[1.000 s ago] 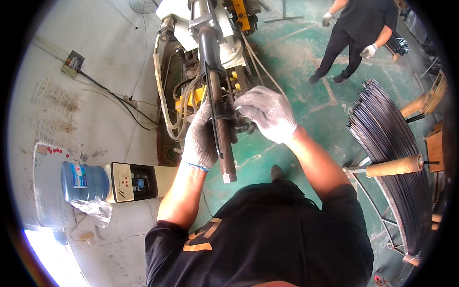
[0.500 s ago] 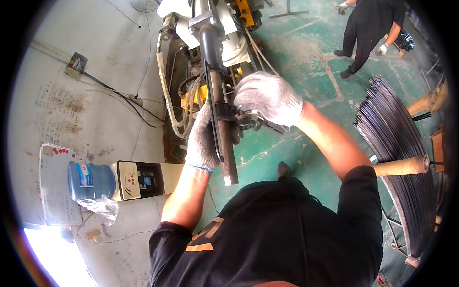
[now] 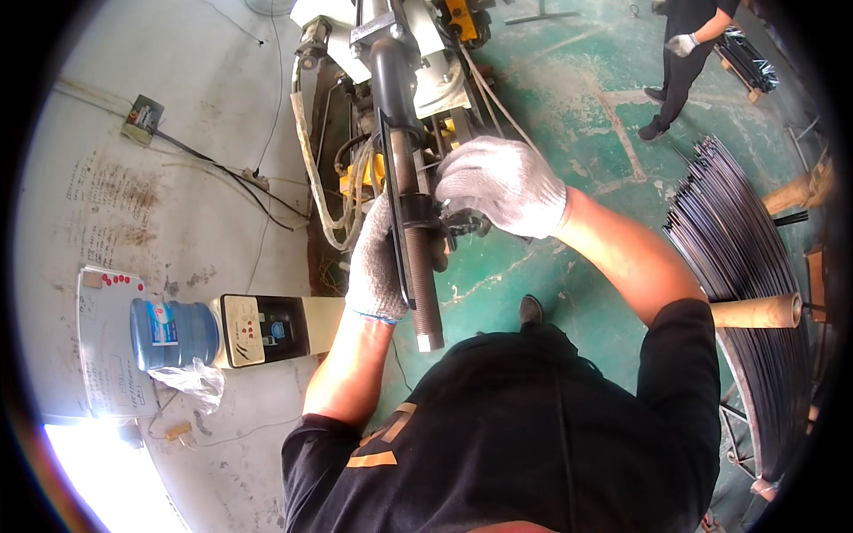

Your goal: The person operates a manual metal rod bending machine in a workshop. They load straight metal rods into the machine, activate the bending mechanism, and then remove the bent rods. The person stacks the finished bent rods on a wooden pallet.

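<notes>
Your gloved left hand point(image 3: 380, 266) grips the threaded rod point(image 3: 410, 222) from behind, while your right hand point(image 3: 502, 185) closes on its clamp point(image 3: 460, 222).

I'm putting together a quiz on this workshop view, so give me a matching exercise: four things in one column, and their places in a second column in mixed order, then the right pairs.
Things:
1. left hand
2. right hand
3. water bottle
4. bundle of dark rods

Places:
A. lying on its side at the left, against a white dispenser
B. fanned out at the right edge, over the green floor
C. on the left side of the threaded shaft
D. on the right side of the shaft, over a small dark fitting

Pairs: 1-C, 2-D, 3-A, 4-B
</notes>
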`<action>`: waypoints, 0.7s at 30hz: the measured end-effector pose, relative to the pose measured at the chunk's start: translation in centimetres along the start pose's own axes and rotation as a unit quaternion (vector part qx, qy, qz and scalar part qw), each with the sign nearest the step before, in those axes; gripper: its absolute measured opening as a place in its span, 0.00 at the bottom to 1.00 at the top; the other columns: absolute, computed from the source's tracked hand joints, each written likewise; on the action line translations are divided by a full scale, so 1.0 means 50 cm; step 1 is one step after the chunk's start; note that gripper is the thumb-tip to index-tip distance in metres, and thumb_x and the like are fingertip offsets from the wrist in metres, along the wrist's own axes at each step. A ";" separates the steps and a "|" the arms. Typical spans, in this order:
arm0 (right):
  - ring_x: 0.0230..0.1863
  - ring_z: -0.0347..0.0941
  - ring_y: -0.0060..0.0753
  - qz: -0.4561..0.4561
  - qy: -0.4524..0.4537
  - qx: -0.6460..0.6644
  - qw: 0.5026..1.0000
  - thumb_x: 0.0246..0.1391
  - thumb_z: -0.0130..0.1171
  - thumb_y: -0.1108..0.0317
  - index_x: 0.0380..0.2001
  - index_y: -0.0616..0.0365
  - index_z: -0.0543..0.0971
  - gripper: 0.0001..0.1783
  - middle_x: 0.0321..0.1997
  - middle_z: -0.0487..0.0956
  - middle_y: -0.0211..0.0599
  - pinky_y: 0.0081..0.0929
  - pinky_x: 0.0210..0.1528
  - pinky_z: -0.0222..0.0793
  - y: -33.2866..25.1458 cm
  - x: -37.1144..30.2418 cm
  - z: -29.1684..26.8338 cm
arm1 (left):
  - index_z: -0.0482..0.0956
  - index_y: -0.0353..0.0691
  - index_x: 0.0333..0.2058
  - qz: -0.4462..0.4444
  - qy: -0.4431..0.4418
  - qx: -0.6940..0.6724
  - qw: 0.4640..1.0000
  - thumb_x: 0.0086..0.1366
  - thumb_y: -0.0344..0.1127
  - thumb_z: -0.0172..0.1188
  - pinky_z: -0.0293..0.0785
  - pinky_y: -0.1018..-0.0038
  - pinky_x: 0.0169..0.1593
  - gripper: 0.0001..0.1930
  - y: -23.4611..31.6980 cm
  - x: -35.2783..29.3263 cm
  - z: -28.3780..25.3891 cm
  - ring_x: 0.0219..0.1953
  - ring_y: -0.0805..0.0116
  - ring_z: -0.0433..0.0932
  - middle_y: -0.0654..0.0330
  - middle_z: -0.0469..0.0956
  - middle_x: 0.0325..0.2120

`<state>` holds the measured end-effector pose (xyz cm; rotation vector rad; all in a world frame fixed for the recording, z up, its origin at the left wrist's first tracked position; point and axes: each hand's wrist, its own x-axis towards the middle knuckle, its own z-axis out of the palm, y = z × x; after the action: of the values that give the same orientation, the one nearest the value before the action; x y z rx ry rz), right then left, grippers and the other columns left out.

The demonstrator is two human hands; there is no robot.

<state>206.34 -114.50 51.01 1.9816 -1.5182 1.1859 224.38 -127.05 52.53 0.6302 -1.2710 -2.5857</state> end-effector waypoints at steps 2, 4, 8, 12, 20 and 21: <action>0.42 0.76 0.38 -0.027 -0.016 -0.021 0.999 0.42 0.61 0.68 0.32 0.53 0.80 0.10 0.36 0.79 0.34 0.33 0.46 0.73 0.001 0.010 -0.009 | 0.71 0.38 0.44 0.011 -0.004 0.009 1.000 0.69 0.53 0.47 0.74 0.69 0.28 0.21 -0.001 -0.001 -0.001 0.26 0.60 0.76 0.52 0.76 0.28; 0.42 0.76 0.37 -0.052 -0.027 -0.039 0.997 0.42 0.60 0.68 0.31 0.53 0.80 0.09 0.36 0.79 0.34 0.32 0.46 0.73 0.008 0.016 -0.011 | 0.71 0.36 0.39 0.026 0.047 0.007 0.999 0.69 0.46 0.47 0.72 0.71 0.24 0.17 0.001 -0.005 0.030 0.21 0.63 0.74 0.53 0.75 0.24; 0.42 0.76 0.37 -0.089 -0.048 -0.052 0.994 0.43 0.59 0.66 0.30 0.52 0.80 0.08 0.36 0.79 0.33 0.32 0.46 0.72 0.026 0.020 -0.006 | 0.72 0.34 0.36 0.037 0.067 -0.008 0.997 0.69 0.43 0.47 0.70 0.72 0.22 0.16 0.004 -0.006 0.043 0.19 0.65 0.72 0.52 0.74 0.23; 0.40 0.76 0.39 -0.056 -0.053 -0.032 0.997 0.44 0.60 0.64 0.28 0.52 0.79 0.07 0.35 0.78 0.34 0.33 0.44 0.72 0.028 0.002 0.006 | 0.72 0.34 0.40 0.016 0.036 -0.038 0.999 0.70 0.46 0.46 0.70 0.71 0.24 0.18 0.001 -0.001 0.021 0.22 0.63 0.73 0.51 0.75 0.27; 0.29 0.70 0.47 0.066 0.023 0.040 0.997 0.48 0.62 0.52 0.23 0.57 0.74 0.18 0.24 0.71 0.38 0.38 0.34 0.66 0.034 -0.024 0.041 | 0.72 0.36 0.41 0.004 -0.033 -0.063 0.997 0.70 0.52 0.46 0.72 0.70 0.26 0.21 -0.013 0.007 -0.014 0.23 0.62 0.75 0.52 0.76 0.27; 0.27 0.67 0.48 0.076 0.059 0.049 0.994 0.45 0.64 0.55 0.22 0.57 0.72 0.17 0.23 0.68 0.40 0.38 0.32 0.62 0.024 -0.027 0.052 | 0.72 0.36 0.41 0.005 -0.033 -0.070 0.997 0.70 0.52 0.46 0.72 0.71 0.26 0.21 -0.016 0.008 -0.016 0.23 0.63 0.75 0.52 0.76 0.27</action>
<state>206.16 -115.98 48.23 1.8466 -1.6029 1.4390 224.39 -127.29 51.36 0.5142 -1.0956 -2.6788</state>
